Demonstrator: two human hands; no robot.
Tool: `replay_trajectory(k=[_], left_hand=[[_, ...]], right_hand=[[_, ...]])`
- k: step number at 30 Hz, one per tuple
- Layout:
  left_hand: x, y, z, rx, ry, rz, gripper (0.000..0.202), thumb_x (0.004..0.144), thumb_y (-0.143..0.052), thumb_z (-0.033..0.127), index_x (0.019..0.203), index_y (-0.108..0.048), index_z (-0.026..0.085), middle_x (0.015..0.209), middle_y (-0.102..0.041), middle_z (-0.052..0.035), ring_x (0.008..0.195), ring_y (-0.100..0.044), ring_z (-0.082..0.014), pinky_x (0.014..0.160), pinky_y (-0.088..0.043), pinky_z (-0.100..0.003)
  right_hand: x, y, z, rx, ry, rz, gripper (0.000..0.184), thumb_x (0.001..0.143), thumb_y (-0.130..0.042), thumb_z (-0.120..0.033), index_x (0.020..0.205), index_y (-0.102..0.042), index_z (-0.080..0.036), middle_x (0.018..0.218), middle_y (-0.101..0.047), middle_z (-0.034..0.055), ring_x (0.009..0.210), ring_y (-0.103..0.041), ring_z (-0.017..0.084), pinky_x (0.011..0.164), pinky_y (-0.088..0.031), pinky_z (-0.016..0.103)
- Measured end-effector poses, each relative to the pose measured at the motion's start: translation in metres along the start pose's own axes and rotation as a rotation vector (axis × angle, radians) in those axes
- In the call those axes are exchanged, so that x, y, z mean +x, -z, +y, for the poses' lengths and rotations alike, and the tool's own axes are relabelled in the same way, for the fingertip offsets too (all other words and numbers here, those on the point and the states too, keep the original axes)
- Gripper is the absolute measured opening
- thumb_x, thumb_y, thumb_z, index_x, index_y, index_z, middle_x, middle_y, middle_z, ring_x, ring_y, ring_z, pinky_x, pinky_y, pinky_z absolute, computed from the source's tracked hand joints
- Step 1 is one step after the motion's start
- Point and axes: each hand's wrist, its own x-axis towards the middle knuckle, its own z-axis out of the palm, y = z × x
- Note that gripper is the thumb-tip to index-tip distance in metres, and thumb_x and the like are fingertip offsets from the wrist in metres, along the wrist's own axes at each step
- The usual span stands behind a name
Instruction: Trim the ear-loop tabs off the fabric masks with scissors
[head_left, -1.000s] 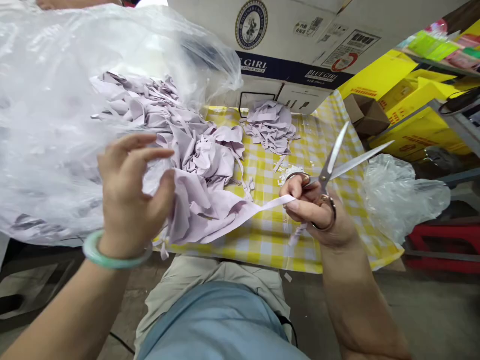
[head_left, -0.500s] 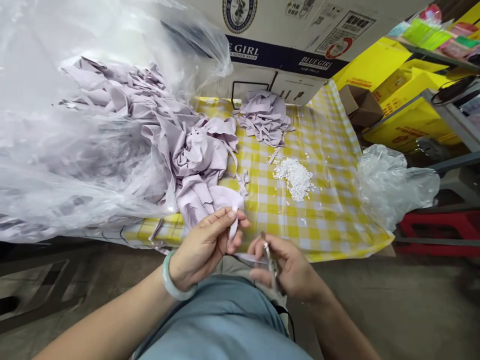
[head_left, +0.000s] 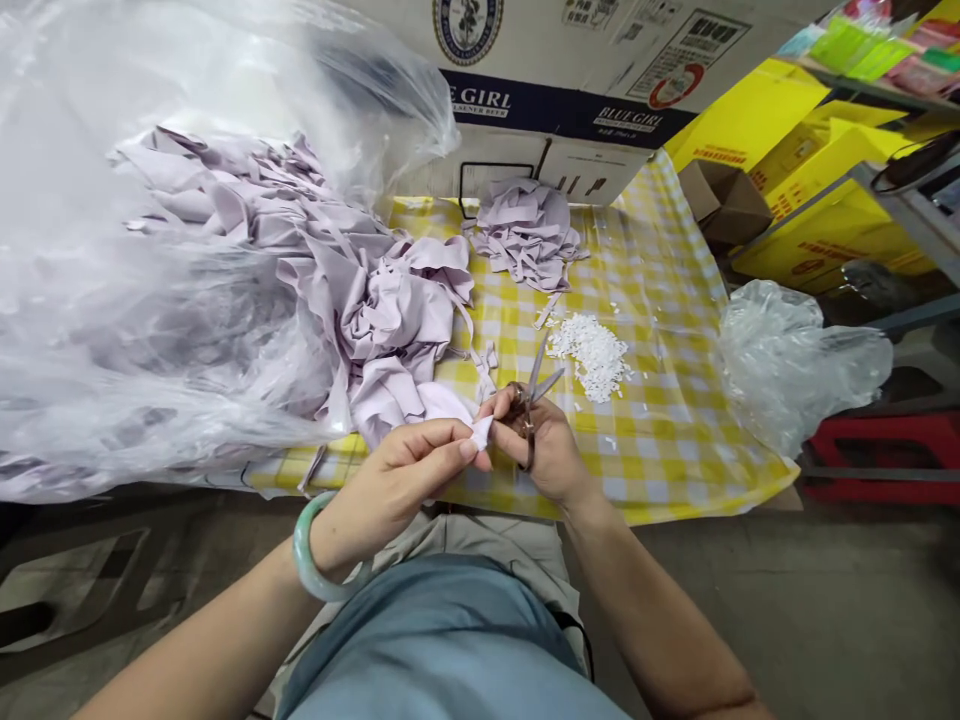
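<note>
My left hand (head_left: pixel 424 465) pinches the edge of a pale lilac fabric piece (head_left: pixel 481 432) between thumb and fingers. Close beside it, my right hand (head_left: pixel 544 440) holds a pair of scissors (head_left: pixel 535 385), its blades parted and pointing up and away from me. The right fingertips are at the same bit of fabric; whether they grip it I cannot tell. A large heap of lilac fabric (head_left: pixel 397 310) lies just beyond my left hand, spilling out of a clear plastic bag (head_left: pixel 187 330). Past the scissors is a pile of small white snippets (head_left: pixel 592 355).
A smaller pile of lilac fabric (head_left: pixel 529 230) lies at the back, against a big carton (head_left: pixel 562 110). Yellow checked cloth (head_left: pixel 660 400) covers the table. A crumpled clear bag (head_left: pixel 795 360) hangs off the right edge, near shelving with yellow boxes (head_left: pixel 750 115).
My right hand has risen from near my lap to meet the left, and the scissors now point away over the table. The lilac strip's end is now between my hands.
</note>
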Motion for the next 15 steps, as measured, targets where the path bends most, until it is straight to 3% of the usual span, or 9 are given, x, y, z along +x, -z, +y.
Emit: replay_trajectory(k=[5, 8, 10, 12, 15], left_hand=[[0.011, 0.002, 0.005, 0.148, 0.053, -0.126, 0.038, 0.090, -0.055, 0.051, 0.085, -0.072, 0.017, 0.055, -0.035, 0.0042, 0.050, -0.026, -0.0093, 0.046, -0.019, -0.023], [0.018, -0.003, 0.009, 0.329, -0.186, 0.034, 0.029, 0.091, -0.057, 0.041, 0.079, -0.072, 0.019, 0.066, -0.048, -0.0009, 0.062, -0.043, -0.0135, 0.057, -0.036, -0.025], [0.027, -0.009, 0.009, 0.396, -0.408, 0.161, 0.022, 0.090, -0.060, 0.031, 0.076, -0.072, 0.020, 0.090, -0.059, -0.0067, 0.091, -0.054, -0.0198, 0.079, -0.045, -0.029], [0.039, -0.014, 0.004, 0.282, -0.481, 0.210, 0.021, 0.089, -0.059, 0.026, 0.073, -0.071, 0.019, 0.106, -0.060, -0.0084, 0.107, -0.052, -0.0221, 0.091, -0.044, -0.031], [0.056, -0.020, -0.010, -0.084, -0.319, 0.228, 0.024, 0.091, -0.056, 0.025, 0.070, -0.065, 0.016, 0.097, -0.058, -0.0048, 0.075, -0.052, -0.0120, 0.067, -0.044, -0.024]], right_hand=[[0.004, 0.010, -0.008, -0.041, -0.046, 0.103, 0.026, 0.073, -0.078, -0.037, 0.080, -0.058, -0.021, 0.077, -0.059, -0.0023, 0.067, -0.053, 0.010, 0.066, -0.044, 0.024], [0.010, 0.013, -0.009, -0.030, -0.112, 0.076, 0.029, 0.067, -0.082, -0.037, 0.077, -0.061, -0.020, 0.069, -0.057, -0.0035, 0.063, -0.050, 0.010, 0.061, -0.041, 0.024], [0.013, 0.009, -0.003, 0.052, -0.179, 0.047, 0.033, 0.063, -0.084, -0.037, 0.075, -0.060, -0.019, 0.067, -0.056, -0.0042, 0.062, -0.050, 0.010, 0.062, -0.042, 0.024], [0.013, 0.003, 0.006, 0.139, -0.226, 0.061, 0.037, 0.060, -0.085, -0.039, 0.075, -0.057, -0.019, 0.067, -0.055, -0.0048, 0.061, -0.050, 0.010, 0.064, -0.042, 0.024], [0.006, 0.001, 0.016, 0.038, -0.223, 0.071, 0.037, 0.066, -0.079, -0.045, 0.079, -0.056, -0.020, 0.072, -0.057, -0.0029, 0.066, -0.052, 0.012, 0.067, -0.044, 0.027]])
